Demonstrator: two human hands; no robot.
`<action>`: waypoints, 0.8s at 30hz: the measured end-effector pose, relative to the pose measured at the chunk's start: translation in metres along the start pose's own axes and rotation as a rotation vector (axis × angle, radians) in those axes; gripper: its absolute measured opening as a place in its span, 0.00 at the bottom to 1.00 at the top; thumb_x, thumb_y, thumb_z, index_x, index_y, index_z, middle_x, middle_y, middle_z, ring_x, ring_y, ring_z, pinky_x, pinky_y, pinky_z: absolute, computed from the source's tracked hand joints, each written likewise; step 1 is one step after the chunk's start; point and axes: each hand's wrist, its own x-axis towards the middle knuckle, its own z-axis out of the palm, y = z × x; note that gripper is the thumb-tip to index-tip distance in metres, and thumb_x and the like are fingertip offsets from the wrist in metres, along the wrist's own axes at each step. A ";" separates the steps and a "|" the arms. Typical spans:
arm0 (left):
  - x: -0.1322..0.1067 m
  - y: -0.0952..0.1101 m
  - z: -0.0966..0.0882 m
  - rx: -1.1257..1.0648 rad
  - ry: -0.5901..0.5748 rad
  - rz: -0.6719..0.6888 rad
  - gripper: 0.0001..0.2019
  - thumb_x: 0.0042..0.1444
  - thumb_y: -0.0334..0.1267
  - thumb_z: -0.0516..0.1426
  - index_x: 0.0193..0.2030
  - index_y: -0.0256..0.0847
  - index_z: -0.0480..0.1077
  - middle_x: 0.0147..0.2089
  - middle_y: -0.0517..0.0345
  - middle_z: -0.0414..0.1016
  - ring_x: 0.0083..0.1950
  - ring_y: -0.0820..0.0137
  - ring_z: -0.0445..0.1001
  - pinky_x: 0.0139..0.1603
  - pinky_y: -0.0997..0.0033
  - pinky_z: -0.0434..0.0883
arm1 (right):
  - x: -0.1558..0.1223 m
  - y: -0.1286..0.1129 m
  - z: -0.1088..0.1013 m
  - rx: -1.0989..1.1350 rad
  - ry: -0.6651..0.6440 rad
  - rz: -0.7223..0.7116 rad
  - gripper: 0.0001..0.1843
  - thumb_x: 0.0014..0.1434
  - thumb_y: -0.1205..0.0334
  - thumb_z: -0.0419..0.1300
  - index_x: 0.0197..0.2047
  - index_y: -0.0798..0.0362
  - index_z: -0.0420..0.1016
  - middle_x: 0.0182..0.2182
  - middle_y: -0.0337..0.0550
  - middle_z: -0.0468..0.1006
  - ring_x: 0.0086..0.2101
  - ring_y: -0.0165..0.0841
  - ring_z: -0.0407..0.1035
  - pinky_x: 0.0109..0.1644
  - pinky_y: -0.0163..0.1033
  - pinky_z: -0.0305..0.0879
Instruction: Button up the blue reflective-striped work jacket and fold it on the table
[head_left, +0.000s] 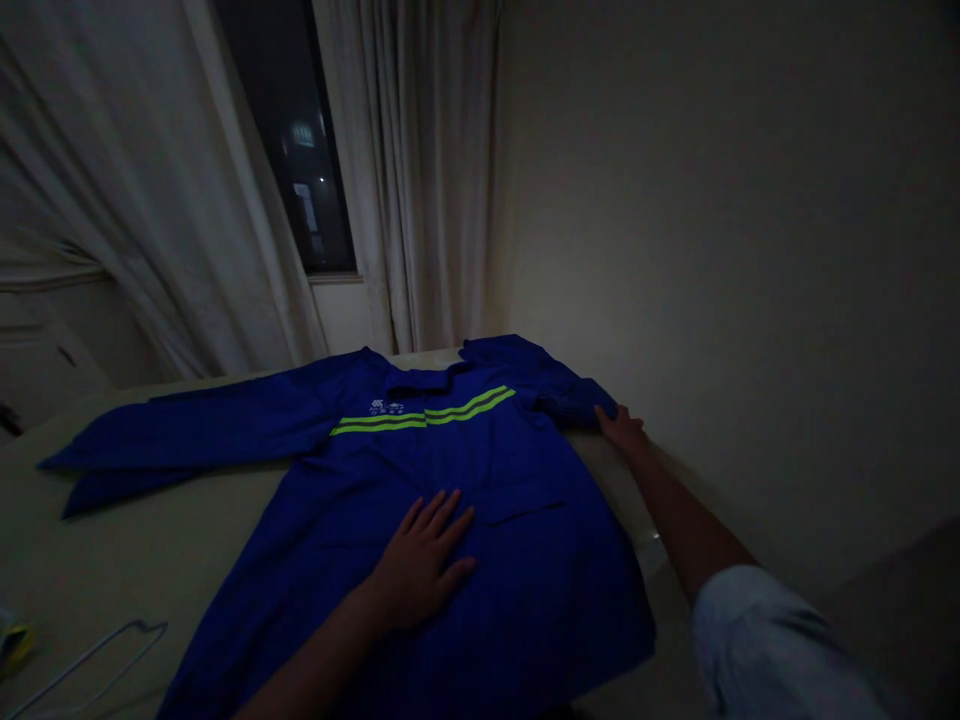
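A blue work jacket (450,460) with a yellow-green reflective stripe across the chest lies front side up. My left hand (426,560) rests flat on its lower front, fingers spread. At the right, my right hand (621,428) has its fingers closed on the end of the jacket's sleeve (577,395), which is bunched and short-looking. The other sleeve (202,420) stretches out to the left. A small white print sits above the stripe near the collar (418,381).
The jacket lies on a pale covered surface (142,560). A wire hanger (112,640) and a yellow-and-black item (15,645) are at the lower left. Curtains (420,180) and a dark window (300,150) stand behind; a wall (712,250) borders the right side.
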 end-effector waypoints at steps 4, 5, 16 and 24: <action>-0.011 -0.004 0.016 -0.036 -0.033 -0.021 0.32 0.72 0.58 0.47 0.79 0.60 0.48 0.81 0.59 0.48 0.80 0.55 0.53 0.78 0.41 0.53 | 0.031 0.017 0.009 0.042 0.059 0.089 0.28 0.58 0.44 0.66 0.52 0.59 0.82 0.44 0.62 0.82 0.48 0.51 0.77 0.53 0.51 0.72; -0.012 -0.004 0.017 -0.043 -0.023 -0.023 0.32 0.72 0.58 0.48 0.79 0.60 0.48 0.81 0.59 0.48 0.80 0.55 0.53 0.78 0.42 0.53 | 0.036 0.019 0.009 0.045 0.077 0.103 0.27 0.58 0.46 0.67 0.52 0.58 0.82 0.43 0.62 0.83 0.47 0.51 0.78 0.51 0.50 0.73; -0.013 -0.002 0.022 -0.068 0.060 -0.027 0.32 0.71 0.56 0.51 0.79 0.60 0.51 0.80 0.60 0.52 0.79 0.56 0.55 0.79 0.44 0.53 | 0.049 -0.002 0.000 -0.060 -0.247 -0.692 0.38 0.55 0.44 0.69 0.64 0.52 0.75 0.60 0.57 0.76 0.59 0.48 0.70 0.63 0.50 0.65; -0.012 0.003 0.016 -0.108 0.020 -0.058 0.32 0.71 0.58 0.49 0.78 0.59 0.52 0.81 0.59 0.51 0.80 0.55 0.53 0.78 0.41 0.52 | 0.070 -0.034 -0.013 0.172 -0.043 -0.331 0.22 0.67 0.47 0.55 0.33 0.55 0.81 0.32 0.52 0.82 0.37 0.44 0.76 0.44 0.45 0.70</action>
